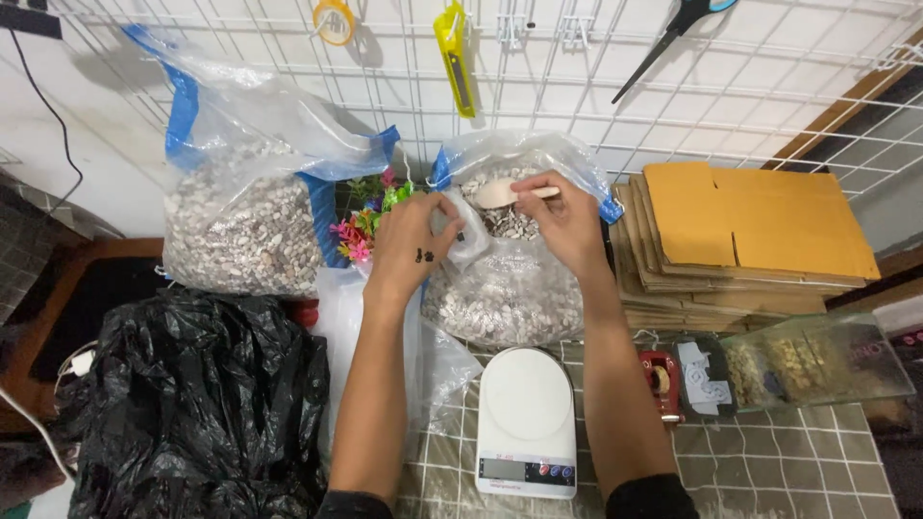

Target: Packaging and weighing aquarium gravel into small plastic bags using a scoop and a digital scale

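A clear plastic bag (510, 288) full of small speckled seeds stands in the middle, behind a white kitchen scale (527, 408). My left hand (413, 245) grips the bag's left rim and holds it apart. My right hand (567, 221) holds a pale wooden spoon (500, 192) by its handle, its bowl over the seeds in the bag's mouth.
A larger seed bag (250, 211) with blue edges stands at the left, a black plastic bag (192, 404) in front of it. Folded cardboard boxes (740, 240) are stacked at the right. A cutter (457, 58), tape roll (335, 19) and scissors (673, 29) hang on the wire grid.
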